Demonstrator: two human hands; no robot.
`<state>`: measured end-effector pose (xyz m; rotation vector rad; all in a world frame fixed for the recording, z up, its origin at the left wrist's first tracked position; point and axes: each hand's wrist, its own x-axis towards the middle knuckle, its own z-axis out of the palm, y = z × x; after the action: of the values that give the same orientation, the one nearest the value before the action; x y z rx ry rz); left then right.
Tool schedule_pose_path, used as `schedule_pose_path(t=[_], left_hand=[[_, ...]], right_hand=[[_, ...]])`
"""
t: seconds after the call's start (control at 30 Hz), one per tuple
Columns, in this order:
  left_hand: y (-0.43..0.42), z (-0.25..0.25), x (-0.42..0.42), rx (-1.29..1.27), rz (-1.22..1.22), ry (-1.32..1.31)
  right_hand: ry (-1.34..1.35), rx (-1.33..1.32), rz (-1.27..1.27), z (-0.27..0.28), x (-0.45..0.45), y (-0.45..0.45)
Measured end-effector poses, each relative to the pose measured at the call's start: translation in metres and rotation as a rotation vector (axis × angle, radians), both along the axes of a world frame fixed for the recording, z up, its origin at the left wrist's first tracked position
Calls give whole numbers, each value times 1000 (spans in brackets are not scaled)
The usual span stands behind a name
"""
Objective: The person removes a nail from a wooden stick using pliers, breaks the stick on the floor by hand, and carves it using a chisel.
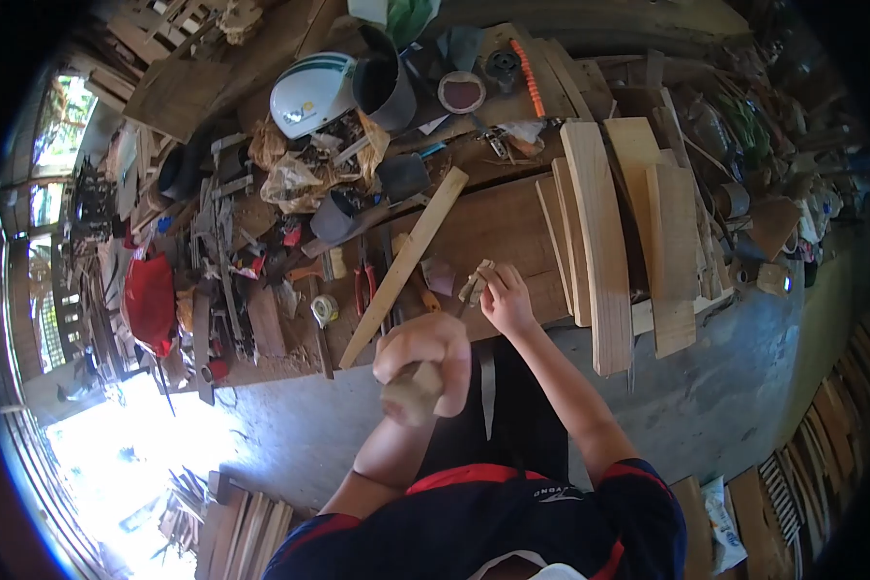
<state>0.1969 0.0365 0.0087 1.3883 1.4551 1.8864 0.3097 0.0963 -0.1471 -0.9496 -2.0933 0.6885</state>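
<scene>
My left hand (445, 353) is closed round a thick wooden handle (412, 394), whose butt end points up toward the camera. The hand is somewhat blurred, and the kind of tool is hidden by the fist. A little ahead and to the right, my right hand (506, 298) pinches a small light-brown piece of wood (473, 282) between thumb and fingers at the bench's front edge. Its lower end is near the knuckles of my left hand; I cannot tell whether the tool touches it. A long wooden strip (406, 266) lies slanted on the workbench (507, 227) to the left.
Several planks (599, 251) jut over the bench edge at right. Farther back are a white helmet (311, 95) and an orange coil (528, 77). A tape measure (325, 309), red-handled pliers (364, 288) and a red bag (149, 304) lie left.
</scene>
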Motion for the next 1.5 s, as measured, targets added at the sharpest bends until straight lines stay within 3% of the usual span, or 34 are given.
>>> schedule_pose_path(t=[0.03,0.07,0.1,0.13,0.2,0.23,0.3,0.33,0.4,0.47,0.57,0.7,0.77,0.8,0.87,0.97,1.0,1.07,1.1,1.13,1.2,1.3,1.33,1.4,1.43,1.5], left_hand=[[-11,-32,-14,-155,-120,177],[0,-21,-14,-310,-236,352],[15,-16,9,-285,34,186],[24,-7,13,-239,-60,51],[19,21,7,-242,69,605],[21,19,10,-234,71,612],[22,17,19,137,-14,-240],[25,11,18,131,-13,-237],[34,-5,15,-198,0,29],[33,4,8,-196,0,132],[24,15,0,-145,98,-35],[29,87,9,225,-150,-429],[46,38,-1,-73,258,472],[56,24,4,-330,203,237],[68,2,0,-299,67,-195],[56,54,0,-166,20,-277],[56,51,-2,-165,19,-275],[57,33,-6,-251,90,186],[71,3,3,-290,277,242],[83,1,12,-353,86,-208],[81,-17,-5,-181,52,-216],[70,56,8,39,-49,-351],[72,49,8,38,-49,-351],[86,14,16,-165,306,203],[105,3,29,-184,405,-167],[96,-2,13,-227,268,-155]], right_hand=[[-10,-18,-14,-1,0,-1],[-14,-18,-26,-10,1,-1],[-57,-27,-3,-19,2,-1],[-95,-32,21,-25,3,-1],[-56,-22,3,-12,2,0],[-7,-8,-19,-9,-2,4],[-14,-23,-31,-13,-5,4],[-32,-43,-36,-19,-2,0],[-61,-131,-38,-41,1,-5],[30,-118,8,-34,1,3],[-12,-129,-82,5,18,-2],[136,80,-233,32,39,-28],[128,182,-305,42,52,-43],[102,112,-335,41,58,-51],[77,47,-364,38,73,-66],[14,-250,-339,34,100,-89],[16,-250,-339,32,107,-95],[-7,-322,-349,32,113,-101],[-34,-292,-331,33,115,-100],[-41,-294,-326,36,117,-100],[-15,-306,-327,40,115,-99],[-3,-317,-327,44,117,-98],[-2,-319,-326,43,116,-98],[-4,-344,-357,41,118,-98],[-6,-345,-349,42,120,-98],[-36,-326,-362,42,120,-98]])
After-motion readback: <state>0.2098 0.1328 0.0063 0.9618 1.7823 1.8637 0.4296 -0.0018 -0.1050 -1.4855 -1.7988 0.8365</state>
